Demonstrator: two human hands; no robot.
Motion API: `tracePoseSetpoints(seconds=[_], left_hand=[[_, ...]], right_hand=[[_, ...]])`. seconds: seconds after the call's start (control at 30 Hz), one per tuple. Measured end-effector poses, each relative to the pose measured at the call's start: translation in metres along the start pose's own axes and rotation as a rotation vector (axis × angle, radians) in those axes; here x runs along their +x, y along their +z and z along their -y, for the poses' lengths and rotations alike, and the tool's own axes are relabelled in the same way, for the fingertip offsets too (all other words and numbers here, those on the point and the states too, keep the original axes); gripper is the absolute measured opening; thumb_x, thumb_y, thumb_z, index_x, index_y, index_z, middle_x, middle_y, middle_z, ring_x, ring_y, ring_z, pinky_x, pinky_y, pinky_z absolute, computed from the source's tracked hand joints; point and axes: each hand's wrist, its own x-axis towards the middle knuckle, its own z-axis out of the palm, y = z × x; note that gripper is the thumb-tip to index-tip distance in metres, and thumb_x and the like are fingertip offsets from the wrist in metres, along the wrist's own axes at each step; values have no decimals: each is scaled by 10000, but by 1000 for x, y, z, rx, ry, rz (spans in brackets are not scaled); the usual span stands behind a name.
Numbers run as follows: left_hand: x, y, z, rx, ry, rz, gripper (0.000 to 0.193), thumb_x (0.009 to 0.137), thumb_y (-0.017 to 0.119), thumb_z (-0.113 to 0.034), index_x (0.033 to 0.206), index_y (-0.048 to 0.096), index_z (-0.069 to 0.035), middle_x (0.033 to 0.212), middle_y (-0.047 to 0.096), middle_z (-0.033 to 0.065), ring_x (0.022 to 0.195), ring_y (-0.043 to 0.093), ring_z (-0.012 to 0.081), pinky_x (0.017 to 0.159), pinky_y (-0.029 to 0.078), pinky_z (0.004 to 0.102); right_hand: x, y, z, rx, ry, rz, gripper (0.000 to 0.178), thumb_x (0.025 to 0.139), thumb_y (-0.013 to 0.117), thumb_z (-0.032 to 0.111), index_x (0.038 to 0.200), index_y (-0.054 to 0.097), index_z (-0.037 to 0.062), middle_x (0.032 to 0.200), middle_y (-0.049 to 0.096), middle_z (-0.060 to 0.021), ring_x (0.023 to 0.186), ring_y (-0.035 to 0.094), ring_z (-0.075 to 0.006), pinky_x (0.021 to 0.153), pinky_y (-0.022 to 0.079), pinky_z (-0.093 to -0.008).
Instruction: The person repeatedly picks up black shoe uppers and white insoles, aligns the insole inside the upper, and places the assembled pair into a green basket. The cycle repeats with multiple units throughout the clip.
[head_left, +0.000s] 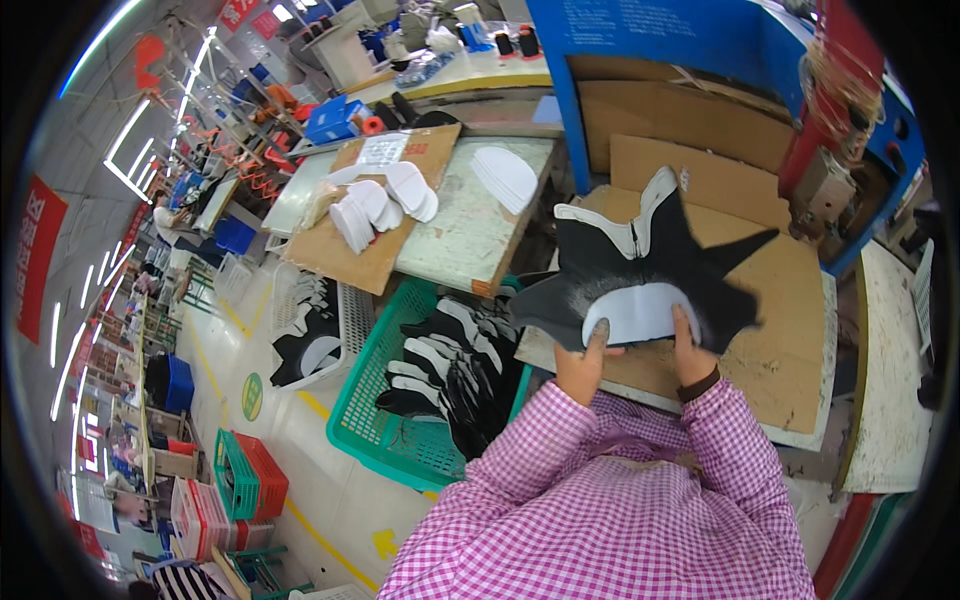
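Both my hands hold a flat black shoe upper [672,268] with pointed sides and a white, notched collar edge. At its near edge lies a white half-moon piece [636,314], curved side away from me. My left hand [584,366] grips the left end of this edge, thumb on top. My right hand [693,350] pinches the right end, its thumb pressing on top too. Fingers beneath the upper are mostly hidden. Under it, a brown cardboard sheet [770,345] covers the bench. More white half-moon pieces [505,178] lie on the table to the left.
A green basket [350,440] of black-and-white uppers stands on the floor to the left, beside a white basket [352,318] holding more. Stacked white pieces [352,222] rest on cardboard. Behind the bench rises a blue machine frame [640,30], with a red column [825,120] at right.
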Motion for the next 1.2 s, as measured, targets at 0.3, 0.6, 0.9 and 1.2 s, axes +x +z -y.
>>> tracePoseSetpoints(seconds=[0.3,0.6,0.9,1.2], left_hand=[[-10,7,-17,799,441,-47,343,781,542,7,1110,551,102,1065,593,296,952,609,417,809,492,405],[-1,1,-11,735,380,6,215,743,648,-106,849,570,63,809,565,269,769,581,438,642,474,468],[0,-13,-12,132,-5,-107,256,939,533,-147,1013,582,93,876,655,107,747,649,213,598,518,317],[-1,-29,-9,267,-105,137,275,838,695,-189,938,631,59,830,670,110,727,655,185,608,488,298]], right_hand=[[8,16,39,-236,-585,239,751,643,682,29,1345,417,10,1231,540,-232,1038,594,-367,841,511,-379],[5,25,35,-524,-692,304,675,680,621,12,1333,453,47,1072,600,-225,798,648,-353,645,536,-392],[15,24,45,-43,-330,124,509,777,591,19,1276,494,0,1056,629,-204,867,652,-338,739,534,-364],[30,12,11,-63,-325,85,239,840,597,126,1047,617,7,769,630,-217,697,608,-388,607,477,-417]])
